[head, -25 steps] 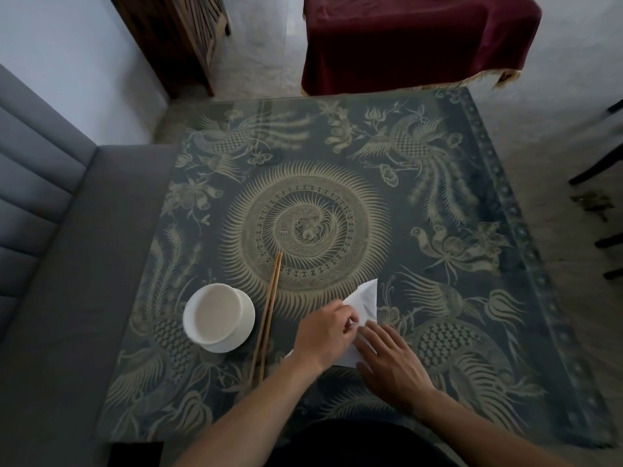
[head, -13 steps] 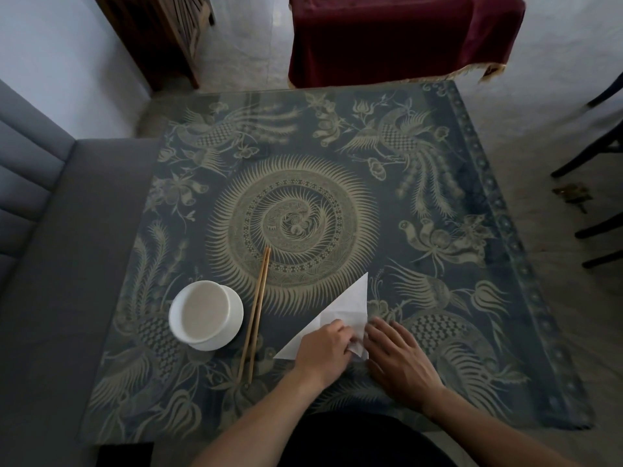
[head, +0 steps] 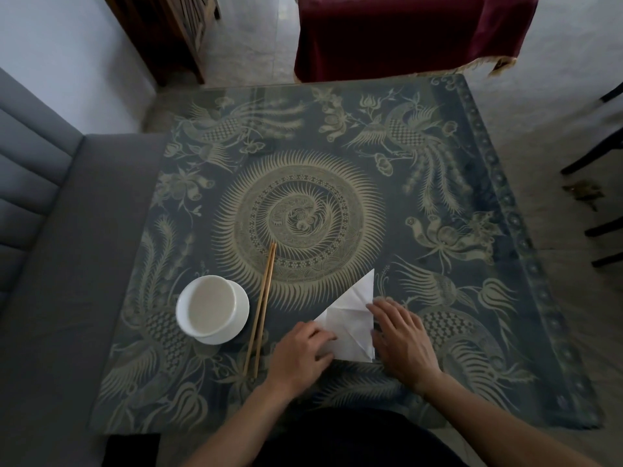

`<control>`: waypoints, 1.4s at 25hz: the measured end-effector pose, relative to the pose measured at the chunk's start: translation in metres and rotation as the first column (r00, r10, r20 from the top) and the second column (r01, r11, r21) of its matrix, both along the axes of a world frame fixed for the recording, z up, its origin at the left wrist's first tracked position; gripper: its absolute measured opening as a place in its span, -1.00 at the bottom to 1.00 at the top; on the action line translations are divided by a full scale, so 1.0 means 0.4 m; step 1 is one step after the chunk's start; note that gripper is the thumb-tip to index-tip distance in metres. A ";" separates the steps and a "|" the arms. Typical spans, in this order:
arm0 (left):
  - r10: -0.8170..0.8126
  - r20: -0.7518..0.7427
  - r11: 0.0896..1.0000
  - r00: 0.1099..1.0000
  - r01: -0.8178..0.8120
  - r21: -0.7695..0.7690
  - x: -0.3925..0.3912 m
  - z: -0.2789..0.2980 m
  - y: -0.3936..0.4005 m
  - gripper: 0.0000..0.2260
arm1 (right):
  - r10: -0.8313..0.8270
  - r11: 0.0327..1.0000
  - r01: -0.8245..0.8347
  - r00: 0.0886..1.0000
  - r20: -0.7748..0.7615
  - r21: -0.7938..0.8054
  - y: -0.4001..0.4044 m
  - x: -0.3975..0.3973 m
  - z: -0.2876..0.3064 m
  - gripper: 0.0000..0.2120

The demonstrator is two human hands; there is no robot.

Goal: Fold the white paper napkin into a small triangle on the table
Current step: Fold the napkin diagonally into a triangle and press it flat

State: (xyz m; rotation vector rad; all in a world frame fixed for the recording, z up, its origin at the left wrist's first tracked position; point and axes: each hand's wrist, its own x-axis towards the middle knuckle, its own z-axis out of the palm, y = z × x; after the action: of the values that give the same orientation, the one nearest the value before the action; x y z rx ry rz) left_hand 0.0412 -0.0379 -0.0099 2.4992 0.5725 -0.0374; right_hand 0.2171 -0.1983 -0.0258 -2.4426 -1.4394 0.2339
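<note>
Right hand (head: 403, 335) shifted outward; both flat on napkin (head: 350, 323).

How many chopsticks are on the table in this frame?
2. Both chopsticks lie side by side as a pair, running from the central pattern toward the near edge, between the white bowl and the napkin. None appear hidden.

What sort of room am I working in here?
Probably a home or small restaurant dining area: a patterned dark blue table set with a white ceramic bowl and wooden chopsticks, a grey cushioned bench beside it, and a maroon-draped table beyond.
</note>
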 end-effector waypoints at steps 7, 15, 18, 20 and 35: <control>-0.329 0.016 0.911 0.944 0.313 0.267 -0.036 -0.015 0.004 -0.71 | 0.028 0.994 -0.028 1.000 -0.001 -0.103 -0.009 0.001 -0.015 -0.43; -0.481 -0.100 0.831 0.871 0.489 0.265 0.020 -0.033 -0.050 -0.56 | 0.148 0.988 -0.142 0.983 0.108 -0.055 -0.086 -0.034 -0.023 -0.50; -0.484 -0.096 0.834 0.870 0.491 0.252 0.023 -0.030 -0.048 -0.60 | 0.280 0.960 -0.278 0.952 0.126 -0.029 -0.129 -0.038 -0.036 -0.58; -0.501 -0.116 0.823 0.858 0.514 0.242 0.022 -0.030 -0.047 -0.58 | 0.360 0.933 -0.357 0.924 0.130 -0.046 -0.155 -0.029 -0.042 -0.57; -0.364 -0.283 0.854 0.888 0.439 0.279 0.010 -0.030 -0.061 -0.39 | 0.397 0.918 -0.397 0.916 0.047 -0.012 -0.140 0.007 0.010 -0.61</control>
State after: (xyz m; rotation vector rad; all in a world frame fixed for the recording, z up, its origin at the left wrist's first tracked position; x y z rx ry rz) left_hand 0.0453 -0.0624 -0.0218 2.9361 0.1270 -0.4168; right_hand 0.2199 -0.2541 -0.0218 -2.1446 -1.9508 0.2619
